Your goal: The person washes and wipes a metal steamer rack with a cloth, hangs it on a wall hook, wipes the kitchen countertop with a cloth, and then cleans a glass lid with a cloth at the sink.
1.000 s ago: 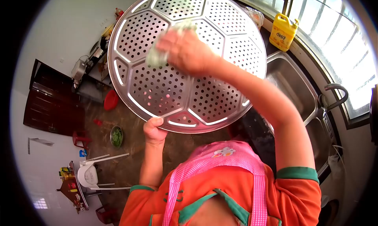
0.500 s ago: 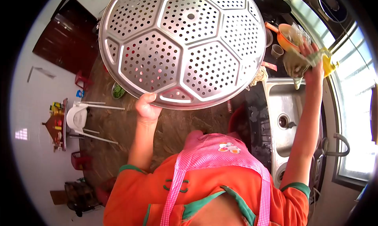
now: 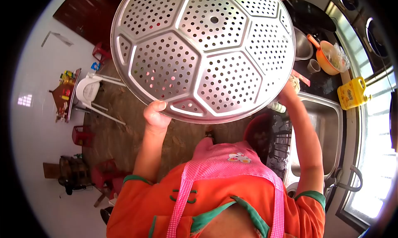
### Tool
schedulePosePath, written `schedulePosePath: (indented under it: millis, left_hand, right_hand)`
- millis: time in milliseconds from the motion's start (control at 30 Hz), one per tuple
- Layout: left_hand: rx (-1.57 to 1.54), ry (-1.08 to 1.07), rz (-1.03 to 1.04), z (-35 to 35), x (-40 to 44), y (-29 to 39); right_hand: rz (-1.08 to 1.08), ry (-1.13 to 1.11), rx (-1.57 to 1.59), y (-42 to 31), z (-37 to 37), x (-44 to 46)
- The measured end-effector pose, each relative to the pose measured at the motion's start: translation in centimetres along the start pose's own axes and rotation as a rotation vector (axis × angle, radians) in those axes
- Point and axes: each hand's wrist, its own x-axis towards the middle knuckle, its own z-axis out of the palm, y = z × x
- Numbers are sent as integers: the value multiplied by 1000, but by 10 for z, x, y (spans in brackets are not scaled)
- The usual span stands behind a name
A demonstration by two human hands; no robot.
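Observation:
A large round perforated metal steamer tray (image 3: 198, 51), pressed with hexagon shapes, is held up in front of me. My left hand (image 3: 156, 115) grips its lower left rim, thumb on the near face and fingers behind. At the tray's lower right edge is my right hand (image 3: 286, 93), its fingers mostly hidden behind the metal. A pale cloth (image 3: 277, 107) sticks out below that hand, bunched against the tray's underside. Another beige cloth (image 3: 294, 83) shows just beyond the hand on the counter.
On my right is a steel sink (image 3: 321, 126) with a faucet (image 3: 352, 180). Behind it stand a yellow bottle (image 3: 351, 93), an orange pot (image 3: 327, 57), a small cup (image 3: 314, 66) and a black wok (image 3: 311, 14). A white high chair (image 3: 89, 90) and red stools stand left.
My right hand has come from near the orange pot, carrying the cloth, to the tray's right edge. The yellow bottle is now uncovered. The view has shifted slightly.

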Motion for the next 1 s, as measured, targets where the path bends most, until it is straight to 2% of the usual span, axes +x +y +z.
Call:
schedulePosePath:
  millis: [33,100,167,233,300,333,433,467,500,567,600,633,700,767,800,900,933,967,1000]
  left_hand:
    - [1,19,7,-3,0,0]
    - [-3,41,39,-10,1,-4]
    - [12,57,104,-13,1,-7]
    - [-24,70,70,-25,1,-6]
    - [-40,75,36,-38,6,-4]
    - [-87,20,48,-46,9,-5]
    - [-138,148,-29,-64,17,11]
    - [-200,162,-73,-89,23,15]
    - [-135,278,-86,-110,29,14]
    - [-72,420,-90,-140,39,7]
    - [132,461,-16,-139,38,6]
    - [409,692,-40,-151,35,-1]
    - [1294,348,462,-155,24,0]
    - [1570,-135,537,-125,36,24]
    - [1594,-154,444,-105,42,31]
    - [1305,-109,185,-116,66,36]
    - [1340,-51,275,-122,65,36]
    - [1233,-14,294,-132,65,38]
    - [1128,23,315,-143,64,41]
  right_hand:
    - [140,-99,402,-10,3,5]
    - [135,-191,740,-12,-6,7]
    - [23,-169,939,-31,21,-20]
    - [-84,-252,1022,-30,41,-19]
    - [-110,-242,976,-24,59,-10]
    - [-67,105,782,-23,74,-3]
    - [-204,78,761,-52,111,0]
    - [-268,103,653,-75,135,1]
    - [-308,65,563,-93,150,8]
    - [-294,127,394,-131,185,18]
    - [-271,132,368,-141,199,27]
    - [-247,142,346,-149,210,40]
    - [-187,157,220,-142,228,77]
    - [-169,127,239,-142,275,79]
    - [-180,92,195,-135,292,86]
    - [-300,80,49,-102,333,118]
    - [-280,46,-11,-106,343,114]
    - [-266,9,-73,-115,355,107]
    - [-464,-62,-163,-122,366,98]
